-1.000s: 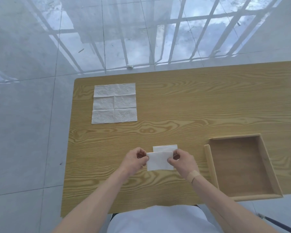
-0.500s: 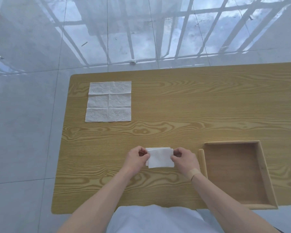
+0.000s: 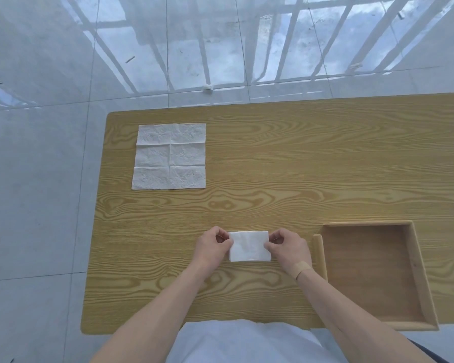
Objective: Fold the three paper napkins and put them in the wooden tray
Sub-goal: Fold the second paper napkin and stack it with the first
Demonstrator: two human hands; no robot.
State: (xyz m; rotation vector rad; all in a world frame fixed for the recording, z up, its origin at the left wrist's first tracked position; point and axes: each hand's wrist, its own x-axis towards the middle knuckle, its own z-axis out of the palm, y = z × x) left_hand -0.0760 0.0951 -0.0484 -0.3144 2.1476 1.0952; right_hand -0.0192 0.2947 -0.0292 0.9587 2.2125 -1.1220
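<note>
Progress is early: the wooden tray point(image 3: 414, 273) holds nothing. Left hand point(image 3: 212, 247) and right hand point(image 3: 288, 248) pinch the side edges of a folded napkin point(image 3: 249, 246) on the table point(image 3: 299, 158), just left of the tray. Unfolded napkins point(image 3: 169, 156), possibly stacked, wait far left

Both forearms are bare, no sleeves showing. There's a tan adhesive bandage point(image 3: 302, 268) stuck across the right wrist, and a plain white shirt point(image 3: 247, 341) fills the bottom middle of the frame. No rings or watch.
</note>
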